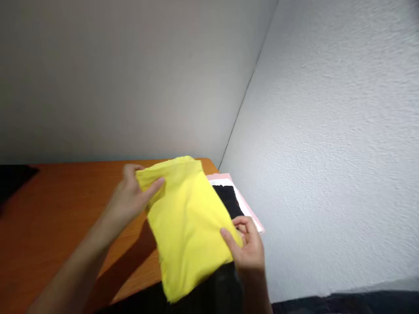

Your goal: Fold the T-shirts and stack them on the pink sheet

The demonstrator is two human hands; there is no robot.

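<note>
two bare hands grip a folded, roughly rectangular bright-yellow cloth [190, 218] above the near edge of a table, the left hand [132, 196] pinching its 10 o'clock corner with the thumb on top, the right hand [250, 253] pinching its edge at 4 o'clock between thumb and curled fingers. the yellow cloth hangs slanted, its lower end over a dark area at 6 o'clock that is too dim to identify. just beyond, at 2 o'clock from the cloth, a folded black fabric piece [227, 198] lies on a flat white layer [246, 210], with a flat pale-pink layer [222, 176] showing around the white one's edge; the yellow cloth partly covers the pile. the orange-brown wood-grain table [59, 196] spreads toward 9 o'clock, where a black object [13, 181] sits at the frame's edge. a textured pale-grey wall [327, 144] rises at 3 o'clock, a smooth grey wall [131, 78] at 12.
</note>
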